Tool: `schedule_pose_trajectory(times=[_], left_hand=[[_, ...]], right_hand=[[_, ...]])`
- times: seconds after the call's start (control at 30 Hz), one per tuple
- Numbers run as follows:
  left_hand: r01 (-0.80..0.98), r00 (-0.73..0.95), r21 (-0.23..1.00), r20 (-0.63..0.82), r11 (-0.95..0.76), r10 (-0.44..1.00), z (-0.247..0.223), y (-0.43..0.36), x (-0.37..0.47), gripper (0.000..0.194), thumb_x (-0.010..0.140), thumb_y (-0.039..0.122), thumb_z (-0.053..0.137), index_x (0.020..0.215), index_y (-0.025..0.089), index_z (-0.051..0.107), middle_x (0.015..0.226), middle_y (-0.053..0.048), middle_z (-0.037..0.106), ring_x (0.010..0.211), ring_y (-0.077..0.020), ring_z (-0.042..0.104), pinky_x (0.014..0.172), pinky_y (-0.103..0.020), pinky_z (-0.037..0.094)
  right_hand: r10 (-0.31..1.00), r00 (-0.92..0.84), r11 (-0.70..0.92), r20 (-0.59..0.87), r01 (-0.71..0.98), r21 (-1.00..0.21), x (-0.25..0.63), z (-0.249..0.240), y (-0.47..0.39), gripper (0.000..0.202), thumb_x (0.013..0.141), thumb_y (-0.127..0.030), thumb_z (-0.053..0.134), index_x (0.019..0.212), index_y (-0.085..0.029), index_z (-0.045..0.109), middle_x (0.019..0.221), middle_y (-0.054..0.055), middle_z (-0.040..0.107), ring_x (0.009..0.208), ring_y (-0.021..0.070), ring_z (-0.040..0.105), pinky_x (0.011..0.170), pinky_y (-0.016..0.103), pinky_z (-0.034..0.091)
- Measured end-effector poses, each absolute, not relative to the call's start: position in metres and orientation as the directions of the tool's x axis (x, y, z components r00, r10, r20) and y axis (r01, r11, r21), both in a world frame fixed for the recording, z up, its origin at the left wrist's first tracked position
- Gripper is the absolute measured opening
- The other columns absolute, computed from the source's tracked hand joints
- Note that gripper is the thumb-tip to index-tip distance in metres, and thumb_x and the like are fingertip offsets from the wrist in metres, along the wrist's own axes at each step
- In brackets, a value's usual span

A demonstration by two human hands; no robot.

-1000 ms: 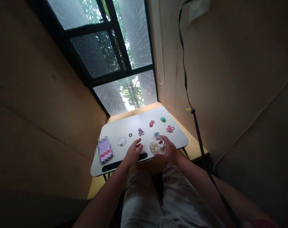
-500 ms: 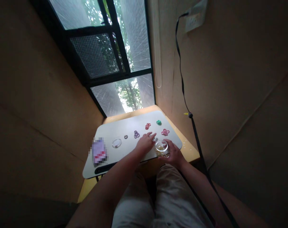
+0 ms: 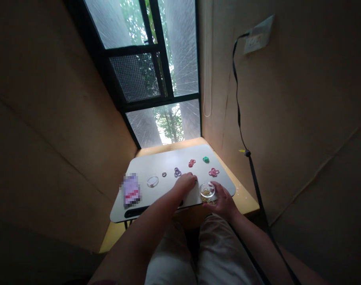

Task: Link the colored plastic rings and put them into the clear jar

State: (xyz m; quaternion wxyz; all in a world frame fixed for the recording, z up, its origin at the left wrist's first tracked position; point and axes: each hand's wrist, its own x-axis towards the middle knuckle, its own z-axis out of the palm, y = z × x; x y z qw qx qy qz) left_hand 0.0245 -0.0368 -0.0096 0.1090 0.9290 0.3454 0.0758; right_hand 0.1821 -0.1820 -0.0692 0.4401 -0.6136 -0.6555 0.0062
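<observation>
Daylight from a window point(image 3: 144, 75) reaches a white table point(image 3: 156, 162). At its front edge is a clear jar point(image 3: 207, 187) of yellowish rings point(image 3: 205, 192), its side clasped by the right hand point(image 3: 222, 202). Close by, the left hand point(image 3: 186, 182) is low over the tabletop, fingers bunched; whether they pinch anything I cannot tell. Gathering small pieces seems the step in hand; the next move calls for a steady jar. Beyond lie pink point(image 3: 214, 172), red point(image 3: 191, 163), green point(image 3: 205, 159) and purple clusters point(image 3: 177, 172). Leftward, a packet point(image 3: 132, 190) is pixelated; no writing or brand is readable.
</observation>
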Motion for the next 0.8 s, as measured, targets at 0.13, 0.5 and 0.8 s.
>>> schedule_pose_trajectory(times=[0.13,0.5,0.8], left_hand=[[0.638,0.704,0.361,0.085,-0.681,0.705,-0.010,-0.038,0.008,0.022,0.080,0.014,0.056,0.093,0.019,0.073,0.092,-0.010,0.067,0.089,-0.0228,0.063,0.086,-0.034,0.047],[0.455,0.424,0.833,0.107,-0.314,0.899,0.012,-0.008,-0.059,0.028,0.080,0.031,0.063,0.099,0.013,0.070,0.077,-0.006,0.069,0.060,-0.0115,0.058,0.060,-0.024,0.048],[0.262,0.442,0.946,0.059,-0.192,0.895,0.044,-0.020,-0.072,0.042,0.068,0.045,0.073,0.095,0.013,0.069,0.081,-0.007,0.069,0.069,-0.0121,0.060,0.065,-0.026,0.050]], right_hand=[[0.812,0.153,0.234,0.563,0.798,-0.555,0.180,-0.072,-0.176,0.077,0.063,-0.047,0.075,0.128,-0.021,0.041,0.111,0.013,0.064,0.096,0.0307,0.063,0.085,0.046,0.051],[0.885,0.079,0.254,0.459,0.745,-0.617,0.131,-0.053,-0.126,0.080,0.056,-0.054,0.079,0.122,-0.020,0.046,0.104,0.009,0.065,0.083,0.0244,0.065,0.075,0.038,0.051],[0.866,0.048,0.301,0.498,0.744,-0.596,0.116,-0.055,-0.108,0.084,0.056,-0.052,0.080,0.126,-0.022,0.045,0.107,0.010,0.063,0.093,0.0260,0.062,0.083,0.041,0.048]])
